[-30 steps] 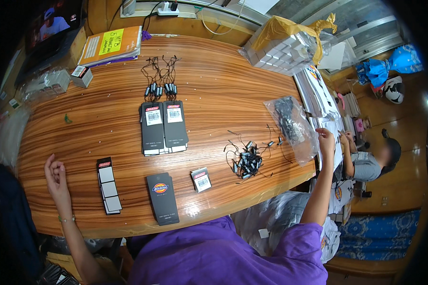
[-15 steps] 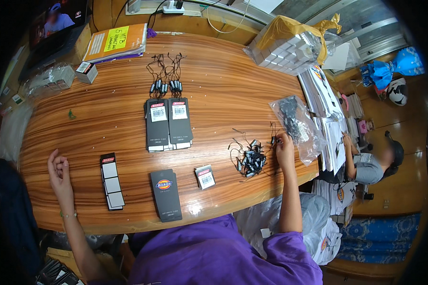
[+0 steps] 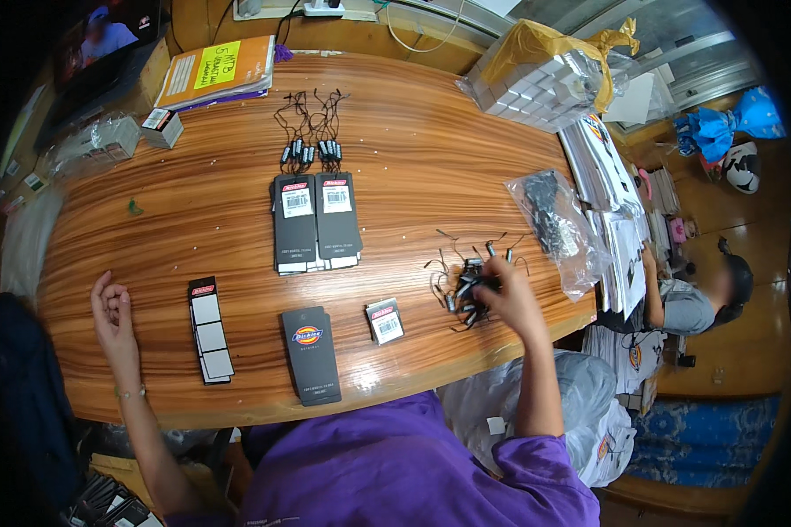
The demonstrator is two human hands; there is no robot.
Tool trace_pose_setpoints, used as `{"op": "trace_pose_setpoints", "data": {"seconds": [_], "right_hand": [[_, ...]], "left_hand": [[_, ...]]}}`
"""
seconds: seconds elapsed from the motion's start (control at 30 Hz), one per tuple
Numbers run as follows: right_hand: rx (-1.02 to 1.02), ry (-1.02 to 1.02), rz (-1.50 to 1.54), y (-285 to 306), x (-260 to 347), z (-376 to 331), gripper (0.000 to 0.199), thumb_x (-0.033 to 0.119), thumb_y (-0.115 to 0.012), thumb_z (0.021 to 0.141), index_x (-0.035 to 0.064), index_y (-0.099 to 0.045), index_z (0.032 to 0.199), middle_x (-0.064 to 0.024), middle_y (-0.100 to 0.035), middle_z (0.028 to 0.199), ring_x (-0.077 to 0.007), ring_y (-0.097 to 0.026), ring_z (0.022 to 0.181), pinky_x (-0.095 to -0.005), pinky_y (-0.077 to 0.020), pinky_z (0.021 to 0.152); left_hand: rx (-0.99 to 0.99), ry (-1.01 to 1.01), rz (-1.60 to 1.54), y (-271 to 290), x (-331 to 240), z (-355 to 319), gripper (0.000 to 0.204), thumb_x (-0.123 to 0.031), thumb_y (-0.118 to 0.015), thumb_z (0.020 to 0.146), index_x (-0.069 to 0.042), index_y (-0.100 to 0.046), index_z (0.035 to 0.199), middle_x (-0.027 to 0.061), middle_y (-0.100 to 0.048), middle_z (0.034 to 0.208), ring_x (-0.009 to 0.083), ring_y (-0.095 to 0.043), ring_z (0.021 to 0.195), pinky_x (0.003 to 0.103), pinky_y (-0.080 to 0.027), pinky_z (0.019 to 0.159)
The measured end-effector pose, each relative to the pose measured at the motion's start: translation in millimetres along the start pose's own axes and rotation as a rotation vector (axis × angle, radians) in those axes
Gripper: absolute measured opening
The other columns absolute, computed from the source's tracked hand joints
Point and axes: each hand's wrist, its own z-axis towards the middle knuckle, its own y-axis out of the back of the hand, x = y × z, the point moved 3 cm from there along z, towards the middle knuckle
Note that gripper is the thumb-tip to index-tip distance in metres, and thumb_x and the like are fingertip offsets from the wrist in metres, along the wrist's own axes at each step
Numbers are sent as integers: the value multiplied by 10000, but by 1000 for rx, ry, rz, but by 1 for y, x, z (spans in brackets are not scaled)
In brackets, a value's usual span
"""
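Note:
My right hand (image 3: 511,297) is over a loose pile of black tag strings (image 3: 468,303) with small dark barrels. Its thumb and fingers are apart, with pile between them; motion blurs the fingertips. On the table's left side my left hand (image 3: 114,312) rests palm up, fingers loosely curled and holding nothing. Closest to it is a narrow black tag strip (image 3: 208,329) with white panels. A stack of dark grey hang tags (image 3: 310,356) and a small stack of white barcode stickers (image 3: 385,322) lie in front of me. Farther back, two stacks of stringed, stickered tags (image 3: 316,233) sit side by side.
A clear plastic bag of black strings (image 3: 549,215) lies at right beside stacked white printed bags (image 3: 620,250). A wrapped bundle of white boxes (image 3: 536,88) stands back right. Orange folders (image 3: 215,75) and a small box (image 3: 162,128) are back left. A co-worker (image 3: 690,303) sits at far right.
My right hand has moved left from the pile's right edge to over the pile. A string it was touching now lies at the pile's upper right. My left hand has barely moved.

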Motion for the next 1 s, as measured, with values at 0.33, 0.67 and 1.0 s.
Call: {"op": "trace_pose_setpoints", "data": {"seconds": [0.33,0.67,1.0], "right_hand": [[-232,-56,487,70,4,8,214,-122,-479,732,45,-437,860,23,-414,775,-61,-433,714,-189,-354,617],[-451,79,502,92,7,22,175,-69,-468,796,8,-509,948,6,-499,840,-61,-463,746,-184,-377,663],[-222,-130,436,83,16,34,236,-39,-443,811,30,-557,1006,-1,-560,777,-37,-478,647,-169,-358,522]], "left_hand": [[-9,0,15,2,-4,-3,319,-87,-484,900,-39,-446,1213,-15,-520,874,57,-421,715,190,-344,655],[-3,11,18,2,-7,-2,313,-86,-481,902,-38,-451,1210,-19,-514,863,52,-419,710,184,-341,644],[-5,3,51,4,-6,-2,307,-87,-484,899,-37,-461,1202,-20,-517,869,51,-421,707,184,-340,633]]}}
